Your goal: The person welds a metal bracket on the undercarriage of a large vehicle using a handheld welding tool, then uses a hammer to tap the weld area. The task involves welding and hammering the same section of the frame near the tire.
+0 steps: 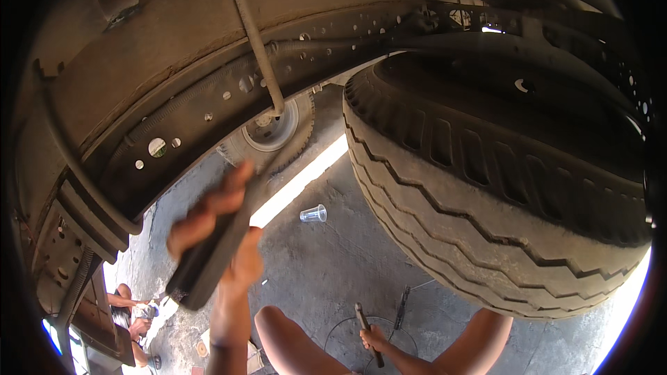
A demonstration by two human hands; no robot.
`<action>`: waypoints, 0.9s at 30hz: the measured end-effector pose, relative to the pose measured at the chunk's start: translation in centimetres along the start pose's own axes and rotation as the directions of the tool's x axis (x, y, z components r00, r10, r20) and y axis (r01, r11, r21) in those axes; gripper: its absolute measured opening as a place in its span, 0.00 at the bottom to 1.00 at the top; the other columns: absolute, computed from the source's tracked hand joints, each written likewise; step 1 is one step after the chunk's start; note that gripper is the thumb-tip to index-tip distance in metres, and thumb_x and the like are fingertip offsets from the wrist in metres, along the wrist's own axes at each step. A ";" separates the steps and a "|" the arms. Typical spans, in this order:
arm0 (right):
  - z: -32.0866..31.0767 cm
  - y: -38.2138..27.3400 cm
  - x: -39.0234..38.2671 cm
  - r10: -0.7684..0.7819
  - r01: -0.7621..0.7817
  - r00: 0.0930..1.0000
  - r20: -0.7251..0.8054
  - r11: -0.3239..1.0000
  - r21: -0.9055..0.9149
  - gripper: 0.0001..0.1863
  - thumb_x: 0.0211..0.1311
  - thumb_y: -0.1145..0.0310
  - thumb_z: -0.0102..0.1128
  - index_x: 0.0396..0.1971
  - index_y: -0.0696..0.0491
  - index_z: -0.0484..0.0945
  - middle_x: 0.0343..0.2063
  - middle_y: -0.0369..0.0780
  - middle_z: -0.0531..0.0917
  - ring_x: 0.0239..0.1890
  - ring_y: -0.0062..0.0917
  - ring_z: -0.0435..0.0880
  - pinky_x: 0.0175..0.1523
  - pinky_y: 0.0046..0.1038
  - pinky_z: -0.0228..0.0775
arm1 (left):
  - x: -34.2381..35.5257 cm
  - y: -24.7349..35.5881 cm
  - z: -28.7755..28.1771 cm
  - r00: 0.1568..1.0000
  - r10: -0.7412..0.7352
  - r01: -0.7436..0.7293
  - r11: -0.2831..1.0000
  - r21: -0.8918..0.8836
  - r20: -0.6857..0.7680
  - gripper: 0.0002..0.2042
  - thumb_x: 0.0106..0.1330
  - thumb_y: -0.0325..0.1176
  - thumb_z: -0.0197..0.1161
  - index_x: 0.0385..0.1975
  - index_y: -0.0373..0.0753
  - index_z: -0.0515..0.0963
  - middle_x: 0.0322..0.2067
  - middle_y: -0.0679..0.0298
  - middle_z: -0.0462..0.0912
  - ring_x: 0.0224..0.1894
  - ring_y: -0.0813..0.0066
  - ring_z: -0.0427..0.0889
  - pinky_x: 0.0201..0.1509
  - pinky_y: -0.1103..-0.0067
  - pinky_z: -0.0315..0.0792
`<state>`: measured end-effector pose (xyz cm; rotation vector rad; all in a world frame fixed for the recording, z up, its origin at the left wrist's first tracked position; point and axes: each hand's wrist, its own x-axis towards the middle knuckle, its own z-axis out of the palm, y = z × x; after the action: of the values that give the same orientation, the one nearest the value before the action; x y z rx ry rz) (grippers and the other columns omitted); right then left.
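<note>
My left hand (246, 257) is raised under the vehicle frame, its fingers wrapped round a dark, flat, bar-like piece (219, 253). Motion blurs the hand and the upper end of that piece, so its exact kind is unclear. Lower down, between my bent knees, my right hand (374, 338) grips a short stick-like tool (361, 316) with a paler upper end. On the floor beside the right hand lie a thin dark tool (401, 309) and a thin wire ring (333, 330). A large worn tyre (445, 208) hangs at the right, touched by neither hand.
Overhead runs a perforated steel frame rail (194, 114) with a hanging metal rod (253, 42). Another wheel (278, 132) stands farther back. A clear plastic cup (313, 214) lies on the concrete floor (306, 264). At lower left, another person's hands (142, 316) are at work.
</note>
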<state>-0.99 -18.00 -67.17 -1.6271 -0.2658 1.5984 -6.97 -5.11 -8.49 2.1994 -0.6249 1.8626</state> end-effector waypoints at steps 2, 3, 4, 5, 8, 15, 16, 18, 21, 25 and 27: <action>0.2 -0.7 -1.7 -0.096 0.097 0.995 0.036 0.995 -0.009 0.10 0.60 0.66 0.56 0.27 0.58 0.72 0.15 0.39 0.77 0.15 0.24 0.77 0.19 0.32 0.67 | 4.6 -3.3 2.1 0.992 0.124 -0.124 0.992 0.008 0.037 0.24 0.63 0.21 0.68 0.55 0.40 0.65 0.52 0.47 0.81 0.59 0.43 0.79 0.64 0.52 0.73; 0.4 -1.4 -2.6 -0.116 0.117 0.992 0.045 0.993 -0.024 0.11 0.60 0.65 0.56 0.27 0.58 0.73 0.15 0.39 0.77 0.15 0.24 0.78 0.19 0.32 0.67 | 6.8 -4.9 2.8 0.980 0.181 -0.183 0.983 0.020 0.088 0.23 0.61 0.19 0.68 0.54 0.38 0.68 0.52 0.45 0.81 0.59 0.46 0.80 0.65 0.54 0.73; 0.5 -2.2 -3.6 -0.173 0.175 0.984 0.036 0.982 -0.075 0.11 0.60 0.65 0.56 0.29 0.59 0.73 0.16 0.39 0.78 0.16 0.25 0.78 0.20 0.33 0.68 | 8.5 -6.3 3.7 0.965 0.243 -0.256 0.957 0.138 0.102 0.21 0.59 0.15 0.66 0.52 0.35 0.74 0.53 0.45 0.82 0.56 0.54 0.83 0.62 0.60 0.78; 0.7 -2.9 -4.6 -0.228 0.229 0.973 0.028 0.965 -0.125 0.12 0.59 0.64 0.56 0.30 0.59 0.74 0.16 0.40 0.78 0.16 0.25 0.78 0.20 0.33 0.68 | 9.9 -7.4 4.8 0.978 0.189 -0.194 0.979 0.059 0.084 0.19 0.61 0.13 0.63 0.52 0.34 0.76 0.54 0.48 0.82 0.54 0.58 0.84 0.57 0.67 0.82; 1.1 -5.6 -6.9 -0.350 0.347 0.936 0.018 0.920 -0.182 0.14 0.59 0.64 0.57 0.34 0.61 0.74 0.18 0.41 0.78 0.17 0.25 0.78 0.22 0.33 0.69 | 13.3 -9.6 6.0 0.981 0.140 -0.160 0.975 0.154 0.133 0.17 0.63 0.18 0.67 0.51 0.33 0.75 0.51 0.54 0.85 0.49 0.75 0.83 0.56 0.79 0.77; 1.4 -10.9 -11.2 -0.482 0.486 0.873 0.066 0.856 -0.178 0.14 0.60 0.65 0.55 0.39 0.62 0.73 0.19 0.38 0.76 0.17 0.23 0.76 0.21 0.31 0.66 | 18.2 -12.5 5.4 0.976 0.001 -0.073 0.944 0.322 0.218 0.15 0.62 0.19 0.67 0.49 0.34 0.78 0.47 0.64 0.87 0.51 0.80 0.81 0.58 0.79 0.74; 1.6 -11.4 -11.9 -0.502 0.506 0.862 0.067 0.849 -0.151 0.14 0.61 0.65 0.56 0.39 0.61 0.73 0.18 0.38 0.76 0.17 0.22 0.75 0.21 0.30 0.66 | 18.5 -12.9 5.3 0.970 0.080 -0.150 0.940 0.306 0.230 0.16 0.62 0.20 0.68 0.49 0.35 0.79 0.46 0.65 0.87 0.51 0.80 0.81 0.58 0.79 0.74; 2.0 -12.5 -13.2 -0.474 0.478 0.877 0.074 0.877 -0.055 0.13 0.61 0.66 0.56 0.39 0.60 0.73 0.18 0.36 0.74 0.17 0.20 0.74 0.19 0.28 0.65 | 19.0 -13.5 5.2 0.958 0.127 -0.211 0.919 0.332 0.258 0.16 0.61 0.21 0.68 0.50 0.36 0.79 0.45 0.66 0.87 0.51 0.80 0.81 0.58 0.79 0.74; 2.6 -13.7 -14.9 -0.489 0.489 0.869 0.082 0.872 0.014 0.11 0.62 0.66 0.56 0.38 0.58 0.71 0.18 0.34 0.73 0.16 0.18 0.73 0.18 0.25 0.63 | 19.5 -14.1 5.1 0.989 0.003 -0.067 0.897 0.436 0.146 0.16 0.62 0.23 0.69 0.49 0.37 0.79 0.44 0.67 0.88 0.49 0.79 0.83 0.58 0.79 0.75; 2.9 -15.1 -16.7 -0.515 0.518 0.848 0.128 0.855 0.006 0.10 0.64 0.66 0.56 0.39 0.57 0.71 0.18 0.34 0.73 0.16 0.17 0.73 0.19 0.25 0.66 | 20.6 -14.9 4.4 0.939 0.195 -0.285 0.903 0.321 0.285 0.16 0.62 0.24 0.70 0.49 0.39 0.79 0.46 0.65 0.88 0.52 0.73 0.84 0.58 0.76 0.76; 3.0 -15.8 -17.5 -0.512 0.513 0.843 0.164 0.857 0.041 0.11 0.64 0.66 0.57 0.40 0.56 0.71 0.18 0.33 0.73 0.16 0.16 0.73 0.20 0.25 0.66 | 20.8 -15.5 3.7 0.937 0.119 -0.242 0.898 0.368 0.327 0.16 0.62 0.24 0.69 0.50 0.39 0.78 0.48 0.63 0.87 0.54 0.71 0.84 0.59 0.75 0.76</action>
<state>-0.69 -18.18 -43.43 -1.2745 -0.7331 1.3109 5.60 3.17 12.96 2.8182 -0.5487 1.9031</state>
